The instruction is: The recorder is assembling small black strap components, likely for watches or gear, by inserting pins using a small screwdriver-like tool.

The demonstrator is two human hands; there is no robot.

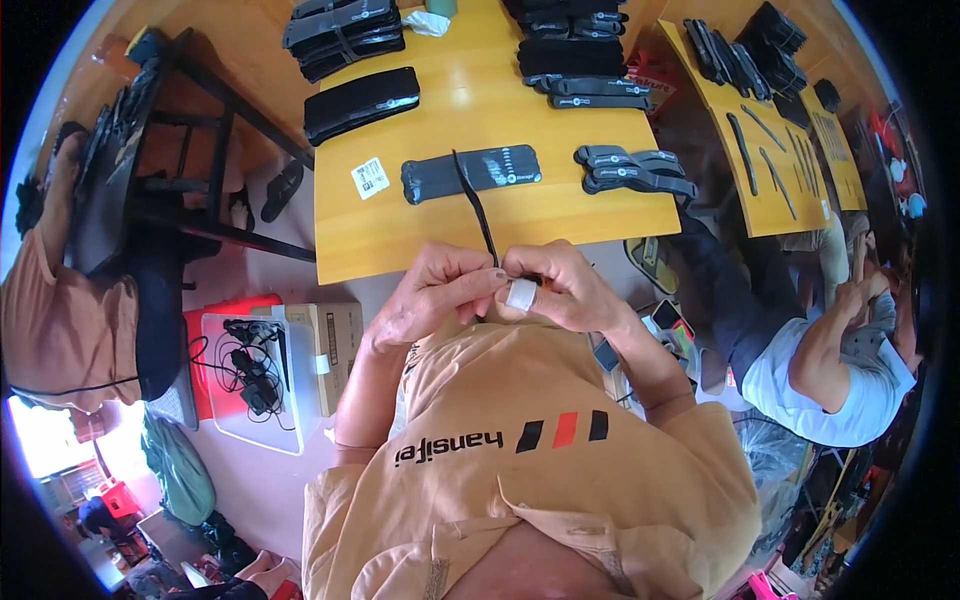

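Observation:
My left hand and my right hand meet just off the near edge of the table, both with closed fingers. Pinched between them is the near end of a narrow black strap. Its far end lies across a flat dark grey pad with light printing, which rests on the table. White tape is wrapped round my right thumb. The strap's end among my fingertips is mostly hidden.
On the yellow table lie a white label, a small pile of grey straps and stacks of black pads. A clear bin with cables stands at left. Another person sits at right by a second table.

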